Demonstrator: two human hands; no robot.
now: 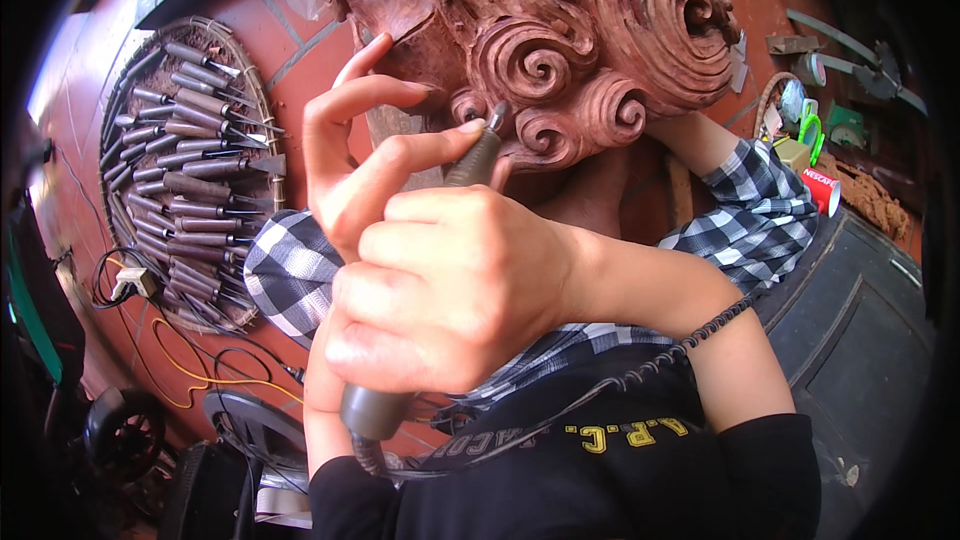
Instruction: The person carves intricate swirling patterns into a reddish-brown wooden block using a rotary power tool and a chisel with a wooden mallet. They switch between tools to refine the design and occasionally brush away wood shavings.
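Observation:
My right hand (450,280) is wrapped round a dark rotary carving tool (472,162), with its back end and coiled cord below the fist. The tool's metal nose points up and away from me; I cannot make out a bit in it. My left hand (365,155) reaches in from the left, one fingertip against the tool's nose and two other fingers raised apart. Its thumb is hidden or cannot be told apart. Just beyond the nose stands a reddish-brown carving (545,70), apparently wood, with deep spiral curls. Whether the nose touches it cannot be told.
On the left, a round woven basket (262,105) holds many dark-handled chisels (195,165). An orange cable (175,355) runs over the red tiles. My legs in checked trousers (745,205) flank the carving. At right are a red cup (822,192), green-handled scissors (812,130) and a dark panelled surface (860,340).

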